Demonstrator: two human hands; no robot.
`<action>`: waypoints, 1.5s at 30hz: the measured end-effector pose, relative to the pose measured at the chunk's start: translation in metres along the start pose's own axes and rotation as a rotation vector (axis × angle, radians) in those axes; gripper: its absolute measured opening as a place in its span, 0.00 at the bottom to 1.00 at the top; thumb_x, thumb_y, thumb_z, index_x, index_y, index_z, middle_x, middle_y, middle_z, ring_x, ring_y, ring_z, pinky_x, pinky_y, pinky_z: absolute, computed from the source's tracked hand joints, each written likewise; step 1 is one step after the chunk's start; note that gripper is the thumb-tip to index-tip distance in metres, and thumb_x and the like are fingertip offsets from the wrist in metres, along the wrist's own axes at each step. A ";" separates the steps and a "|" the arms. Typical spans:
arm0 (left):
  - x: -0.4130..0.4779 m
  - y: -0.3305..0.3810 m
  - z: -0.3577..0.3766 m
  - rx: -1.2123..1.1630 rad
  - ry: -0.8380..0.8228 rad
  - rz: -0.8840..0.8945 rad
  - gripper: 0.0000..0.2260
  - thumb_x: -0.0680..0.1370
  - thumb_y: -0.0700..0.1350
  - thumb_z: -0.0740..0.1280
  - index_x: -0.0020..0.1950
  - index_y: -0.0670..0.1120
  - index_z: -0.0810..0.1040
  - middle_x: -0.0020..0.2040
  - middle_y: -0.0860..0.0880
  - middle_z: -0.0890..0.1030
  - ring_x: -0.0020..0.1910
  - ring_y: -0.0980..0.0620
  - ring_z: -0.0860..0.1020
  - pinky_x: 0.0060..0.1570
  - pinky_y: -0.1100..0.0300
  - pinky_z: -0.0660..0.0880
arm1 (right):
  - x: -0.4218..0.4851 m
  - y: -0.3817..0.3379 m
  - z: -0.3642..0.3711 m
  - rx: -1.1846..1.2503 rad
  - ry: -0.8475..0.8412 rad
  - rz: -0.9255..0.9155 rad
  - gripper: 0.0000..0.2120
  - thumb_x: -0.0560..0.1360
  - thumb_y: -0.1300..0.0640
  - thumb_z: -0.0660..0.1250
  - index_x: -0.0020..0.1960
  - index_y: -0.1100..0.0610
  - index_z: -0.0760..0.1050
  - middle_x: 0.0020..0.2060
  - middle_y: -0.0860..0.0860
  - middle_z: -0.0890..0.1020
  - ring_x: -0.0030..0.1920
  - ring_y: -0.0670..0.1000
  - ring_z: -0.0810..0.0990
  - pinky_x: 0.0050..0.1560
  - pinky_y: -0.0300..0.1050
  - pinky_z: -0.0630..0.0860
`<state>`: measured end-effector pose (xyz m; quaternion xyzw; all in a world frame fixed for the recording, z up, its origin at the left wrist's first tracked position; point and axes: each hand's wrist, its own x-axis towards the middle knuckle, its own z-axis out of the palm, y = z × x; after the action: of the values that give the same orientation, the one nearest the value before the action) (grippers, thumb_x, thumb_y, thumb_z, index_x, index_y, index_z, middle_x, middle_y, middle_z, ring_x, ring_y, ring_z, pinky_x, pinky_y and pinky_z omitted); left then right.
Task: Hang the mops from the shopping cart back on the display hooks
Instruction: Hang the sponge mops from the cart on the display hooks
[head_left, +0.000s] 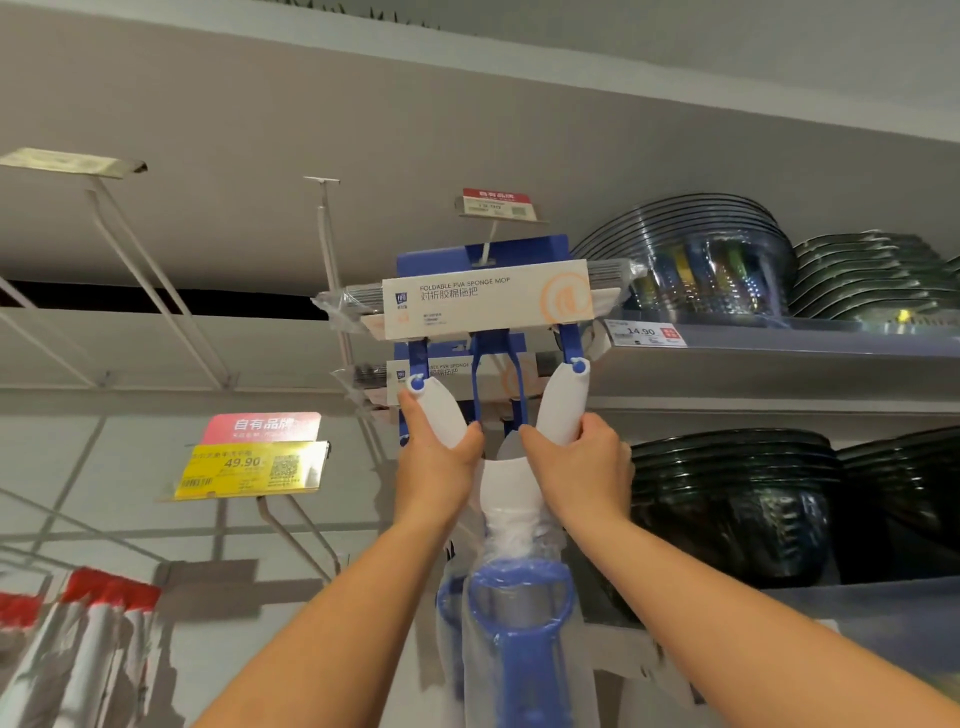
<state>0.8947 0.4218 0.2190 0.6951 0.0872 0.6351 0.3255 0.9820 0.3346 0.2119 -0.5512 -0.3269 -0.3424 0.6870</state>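
A blue-and-white sponge mop (485, 301) is held at a white display hook (487, 248), its 2 arms clasped by the left hand (436, 462) and right hand (579, 465); clear glass bowls (701, 260) are stacked on a grey shelf (779, 345).

This is a shop, in a household goods aisle. A packaged mop (485, 299) carries a printed product label. Left of the mop, a yellow price tag (244, 470) reads 49.90 and display hooks (160, 291) jut out. Right of it, a shelf price label (644, 332) fronts stacked glass bowls (701, 260).
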 end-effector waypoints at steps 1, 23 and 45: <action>0.000 0.002 0.001 -0.009 0.013 0.007 0.38 0.79 0.51 0.64 0.78 0.56 0.39 0.66 0.41 0.71 0.49 0.47 0.69 0.47 0.56 0.68 | 0.001 -0.001 -0.002 0.004 -0.005 0.001 0.17 0.69 0.44 0.72 0.49 0.56 0.75 0.44 0.52 0.80 0.43 0.52 0.78 0.40 0.46 0.76; 0.016 -0.020 -0.012 0.192 0.081 0.049 0.39 0.79 0.54 0.64 0.78 0.54 0.38 0.65 0.38 0.74 0.60 0.38 0.73 0.54 0.49 0.72 | 0.002 0.009 0.037 0.028 -0.101 0.092 0.22 0.70 0.46 0.72 0.57 0.59 0.77 0.52 0.56 0.81 0.50 0.55 0.80 0.41 0.44 0.74; 0.041 -0.079 0.013 0.213 -0.033 -0.063 0.39 0.77 0.57 0.65 0.78 0.52 0.43 0.62 0.37 0.75 0.56 0.36 0.76 0.52 0.42 0.77 | 0.011 0.052 0.071 -0.140 -0.189 0.118 0.27 0.71 0.39 0.69 0.60 0.59 0.74 0.53 0.55 0.79 0.52 0.56 0.78 0.43 0.46 0.73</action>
<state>0.9369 0.5006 0.2081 0.7329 0.1707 0.6002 0.2710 1.0261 0.4111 0.2060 -0.6458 -0.3328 -0.2699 0.6319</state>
